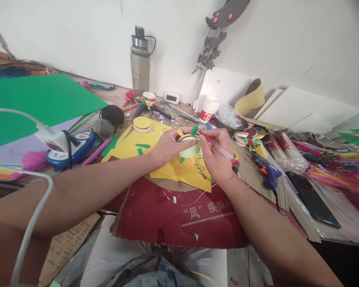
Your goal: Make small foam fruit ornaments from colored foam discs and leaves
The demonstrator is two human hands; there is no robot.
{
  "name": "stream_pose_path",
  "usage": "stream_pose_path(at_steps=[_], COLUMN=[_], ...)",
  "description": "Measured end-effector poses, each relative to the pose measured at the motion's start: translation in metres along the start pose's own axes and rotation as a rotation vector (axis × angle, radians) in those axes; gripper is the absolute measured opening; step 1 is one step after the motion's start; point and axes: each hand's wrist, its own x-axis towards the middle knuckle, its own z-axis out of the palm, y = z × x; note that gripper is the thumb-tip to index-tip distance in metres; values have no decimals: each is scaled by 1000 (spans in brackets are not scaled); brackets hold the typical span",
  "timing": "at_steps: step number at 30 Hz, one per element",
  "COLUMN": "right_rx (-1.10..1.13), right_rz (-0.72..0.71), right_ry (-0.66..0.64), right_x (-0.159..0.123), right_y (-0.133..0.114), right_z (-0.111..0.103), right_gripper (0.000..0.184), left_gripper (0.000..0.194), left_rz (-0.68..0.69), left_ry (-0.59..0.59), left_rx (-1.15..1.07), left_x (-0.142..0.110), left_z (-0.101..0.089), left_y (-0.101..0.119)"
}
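Note:
My left hand point(166, 147) is closed around a short round piece cut from a paper cup point(190, 148), with a pale green face and a red rim. Green and yellow paper tabs stick out from its edge, and a green tab point(194, 130) stands up at the top. In my right hand point(217, 155) is a slim pink pen-like tool point(209, 140) with a clear section and a red end. Its tip lies close to the green tab; whether they touch I cannot tell. Yellow paper sheets point(164, 169) with green scraps lie beneath both hands.
Red cardboard point(179, 223) covers the table's front edge. A blue glue gun point(269, 175) and a black phone point(312, 199) lie on the right. Stacked paper cups point(209, 109) and a bottle point(140, 63) stand behind. A white cable point(36, 215) crosses the left side.

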Motion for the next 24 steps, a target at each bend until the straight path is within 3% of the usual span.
stream_pose_path(at_steps=[24], right_rx=[-32], right_rz=[-21], right_ry=[9], right_x=[0], right_y=[1], right_z=[0], right_gripper=[11], left_gripper=[44], left_rz=[17], left_ry=[-3], left_rx=[55], left_x=[-1], left_z=[0], left_y=[2])
